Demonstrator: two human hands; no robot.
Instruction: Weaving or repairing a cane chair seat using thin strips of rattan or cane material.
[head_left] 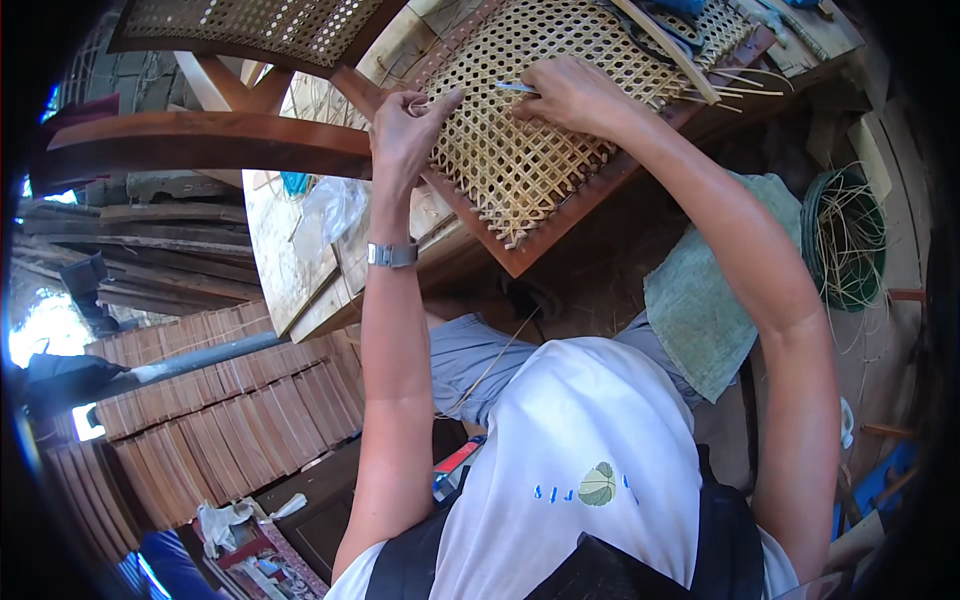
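A woven cane panel in a reddish-brown wooden frame lies on the workbench, one corner toward me. My right hand is closed on a thin, pale blue-and-white pointed tool, its tip close over the weave. By the panel's left edge is my left hand, fingers curled and thumb stretched out over the cane. Whatever the left fingers grip is too small or hidden to make out. Loose cane strands stick out past the panel's right side.
Another caned panel and a curved wooden piece extend at upper left. A clear plastic bag lies on the workbench. A green cloth drapes over my right leg, near a coil of cane. Wooden slats are stacked at left.
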